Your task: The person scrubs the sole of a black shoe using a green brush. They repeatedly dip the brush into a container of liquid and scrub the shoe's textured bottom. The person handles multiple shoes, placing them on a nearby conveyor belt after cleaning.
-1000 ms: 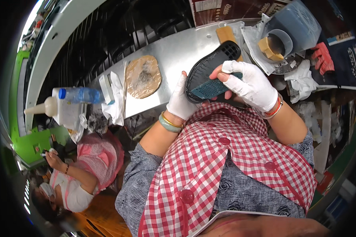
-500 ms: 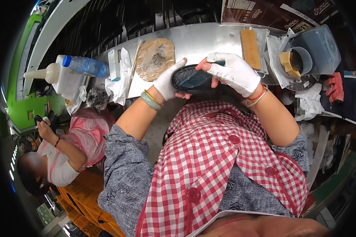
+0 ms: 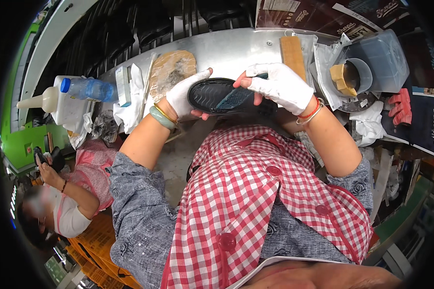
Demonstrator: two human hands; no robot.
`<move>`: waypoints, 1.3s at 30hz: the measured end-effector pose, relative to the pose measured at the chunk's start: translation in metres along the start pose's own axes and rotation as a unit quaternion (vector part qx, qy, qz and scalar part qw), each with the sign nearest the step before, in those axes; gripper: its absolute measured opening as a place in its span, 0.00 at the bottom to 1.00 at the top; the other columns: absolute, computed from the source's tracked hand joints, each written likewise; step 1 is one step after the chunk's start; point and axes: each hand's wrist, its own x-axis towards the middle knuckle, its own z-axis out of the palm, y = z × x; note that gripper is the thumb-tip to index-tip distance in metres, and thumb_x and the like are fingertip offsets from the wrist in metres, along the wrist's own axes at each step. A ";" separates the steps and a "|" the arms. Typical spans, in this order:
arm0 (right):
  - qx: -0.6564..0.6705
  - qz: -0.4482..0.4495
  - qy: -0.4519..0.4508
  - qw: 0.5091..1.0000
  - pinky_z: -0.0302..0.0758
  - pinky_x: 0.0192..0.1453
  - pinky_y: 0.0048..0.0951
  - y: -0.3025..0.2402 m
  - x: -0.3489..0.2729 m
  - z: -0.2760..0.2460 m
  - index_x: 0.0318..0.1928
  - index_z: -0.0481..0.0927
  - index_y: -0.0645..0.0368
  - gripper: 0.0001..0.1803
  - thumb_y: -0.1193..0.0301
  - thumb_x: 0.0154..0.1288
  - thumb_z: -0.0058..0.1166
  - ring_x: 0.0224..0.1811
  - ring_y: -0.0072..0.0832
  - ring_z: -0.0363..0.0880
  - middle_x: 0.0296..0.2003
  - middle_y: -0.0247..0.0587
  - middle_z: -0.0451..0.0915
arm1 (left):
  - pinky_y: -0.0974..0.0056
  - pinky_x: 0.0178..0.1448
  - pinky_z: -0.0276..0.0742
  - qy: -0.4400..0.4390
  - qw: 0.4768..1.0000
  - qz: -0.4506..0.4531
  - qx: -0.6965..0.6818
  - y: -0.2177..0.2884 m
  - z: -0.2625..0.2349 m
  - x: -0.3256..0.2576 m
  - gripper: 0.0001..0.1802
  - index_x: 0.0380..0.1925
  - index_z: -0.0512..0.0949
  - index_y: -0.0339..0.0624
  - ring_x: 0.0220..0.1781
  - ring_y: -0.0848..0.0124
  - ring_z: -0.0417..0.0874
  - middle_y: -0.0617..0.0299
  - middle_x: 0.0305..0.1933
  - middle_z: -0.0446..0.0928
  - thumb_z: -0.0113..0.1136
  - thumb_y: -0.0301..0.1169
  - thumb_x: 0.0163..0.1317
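A black shoe sole (image 3: 202,93) with a wavy tread is held low over the near edge of the metal bench. My left hand (image 3: 185,95), in a white fingerless glove, wraps round the sole's left end, thumb on the far rim and fingers beneath. My right hand (image 3: 279,86), gloved the same way, pinches a thin teal textured strip (image 3: 236,98) between thumb and fingers. This strip lies slantwise over the sole's middle; whether it is fixed there I cannot tell. The sole's right part is hidden behind the right hand.
Beyond my hands, a plastic-wrapped tan board (image 3: 173,72) lies on the metal bench (image 3: 226,45). To the left are a water bottle (image 3: 89,89) and a nozzle bottle (image 3: 46,100). At right stand a wooden block (image 3: 293,54) and a clear tub (image 3: 381,60). Another person (image 3: 77,192) sits at left.
Both hands and the sole sit farther left in the picture, as does the background. The sole's tread faces me more openly, and the teal strip shows at a slant over it.
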 end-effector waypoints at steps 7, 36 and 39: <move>-0.044 0.054 -0.017 0.997 0.68 0.26 0.17 -0.009 -0.009 -0.015 0.40 0.80 0.62 0.12 0.66 0.61 0.55 0.20 0.17 0.71 0.33 0.34 0.80 | 0.74 0.06 0.59 -0.032 0.994 0.043 0.095 0.004 -0.008 0.000 0.34 0.47 0.72 0.31 0.13 0.64 0.77 0.49 0.27 0.79 0.40 0.55 0.64; -0.008 -0.360 0.553 0.751 0.73 0.37 0.19 0.004 -0.096 0.005 0.49 0.75 0.67 0.15 0.71 0.66 0.51 0.32 0.20 0.78 0.34 0.40 0.80 | 0.62 0.31 0.78 -0.142 0.947 0.288 0.016 0.007 0.120 -0.006 0.37 0.58 0.65 0.39 0.35 0.57 0.82 0.53 0.48 0.76 0.47 0.58 0.59; -0.028 -0.383 0.622 0.683 0.73 0.41 0.22 0.013 -0.117 0.000 0.54 0.71 0.67 0.18 0.68 0.69 0.45 0.37 0.23 0.77 0.38 0.43 0.80 | 0.64 0.32 0.79 -0.170 0.931 0.321 0.038 0.038 0.172 -0.034 0.39 0.59 0.63 0.39 0.35 0.57 0.82 0.52 0.49 0.75 0.45 0.59 0.59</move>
